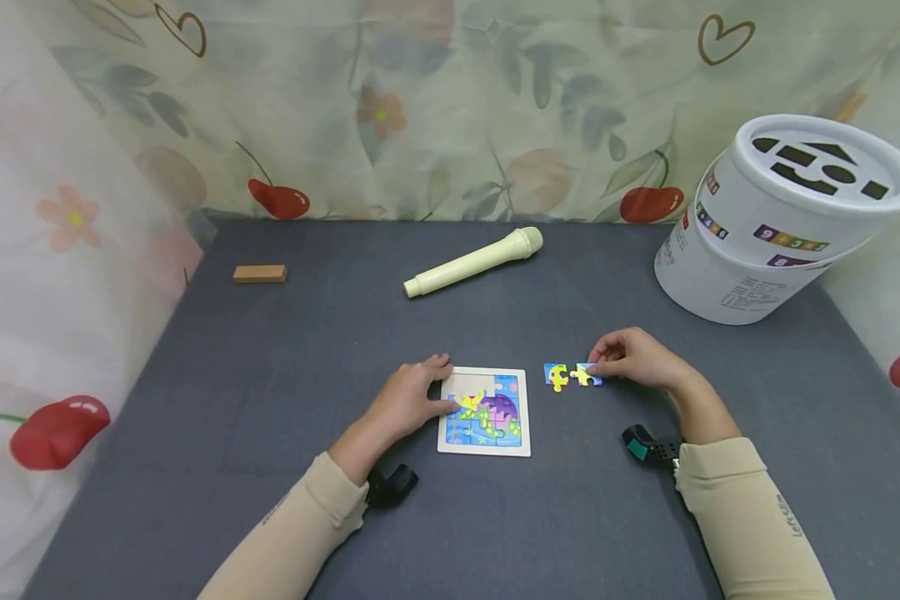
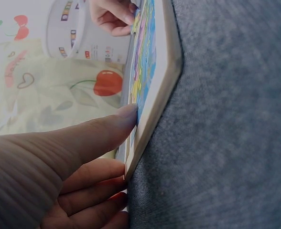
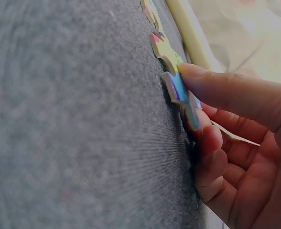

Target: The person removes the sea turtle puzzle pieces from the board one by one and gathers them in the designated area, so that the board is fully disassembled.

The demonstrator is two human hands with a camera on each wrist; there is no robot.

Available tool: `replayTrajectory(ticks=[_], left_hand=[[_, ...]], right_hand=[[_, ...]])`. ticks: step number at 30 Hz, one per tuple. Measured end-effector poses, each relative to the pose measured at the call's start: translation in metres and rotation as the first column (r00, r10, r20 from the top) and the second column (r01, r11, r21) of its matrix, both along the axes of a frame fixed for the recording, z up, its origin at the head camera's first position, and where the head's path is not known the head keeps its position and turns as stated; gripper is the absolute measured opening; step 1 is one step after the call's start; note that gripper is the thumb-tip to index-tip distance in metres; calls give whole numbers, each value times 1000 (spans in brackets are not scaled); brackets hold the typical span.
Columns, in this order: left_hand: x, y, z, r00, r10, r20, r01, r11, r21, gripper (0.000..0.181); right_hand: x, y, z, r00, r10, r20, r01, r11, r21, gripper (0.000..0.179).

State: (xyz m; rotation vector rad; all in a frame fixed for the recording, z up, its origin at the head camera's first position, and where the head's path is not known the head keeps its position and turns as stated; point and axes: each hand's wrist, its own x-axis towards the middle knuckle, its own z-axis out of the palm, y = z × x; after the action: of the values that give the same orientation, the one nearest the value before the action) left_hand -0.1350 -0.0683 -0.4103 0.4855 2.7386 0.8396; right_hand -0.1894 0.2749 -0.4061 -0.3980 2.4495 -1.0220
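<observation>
A square jigsaw puzzle [image 1: 487, 442] in a pale frame lies before me, its upper left part showing bare backing. My left hand [image 1: 408, 396] holds the puzzle at its left side, thumb on top and fingers along the upper left edge; the left wrist view shows that thumb [image 2: 107, 129] on the surface. To the right of the frame, my right hand [image 1: 637, 360] pinches a blue and yellow puzzle piece [image 3: 178, 86] between thumb and fingers, close over the table. Just left of it lies another puzzle piece [image 1: 556, 377], blue and yellow with a knob pointing down.
Behind the puzzle, a cream toy microphone [image 1: 472, 263] lies slantwise. A small wooden block [image 1: 259, 274] sits at the back left. At the back right stands a large white bucket [image 1: 765, 225] with shape cut-outs in its lid. A patterned curtain [image 1: 420, 108] borders the grey table [image 1: 330, 333].
</observation>
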Motion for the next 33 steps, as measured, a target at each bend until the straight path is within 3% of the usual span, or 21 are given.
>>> replayTrajectory(ticks=[8,33], left_hand=[[0,0,1,1000,1,1,-1,1000,-2,59],[0,0,0,1000,3,14,-3,1000,6,59]], right_hand=[[1,-2,-1,999,0,-43,0,1000,-7,14],[4,-5,-1,998,-31,-59,31,1000,-4,15]])
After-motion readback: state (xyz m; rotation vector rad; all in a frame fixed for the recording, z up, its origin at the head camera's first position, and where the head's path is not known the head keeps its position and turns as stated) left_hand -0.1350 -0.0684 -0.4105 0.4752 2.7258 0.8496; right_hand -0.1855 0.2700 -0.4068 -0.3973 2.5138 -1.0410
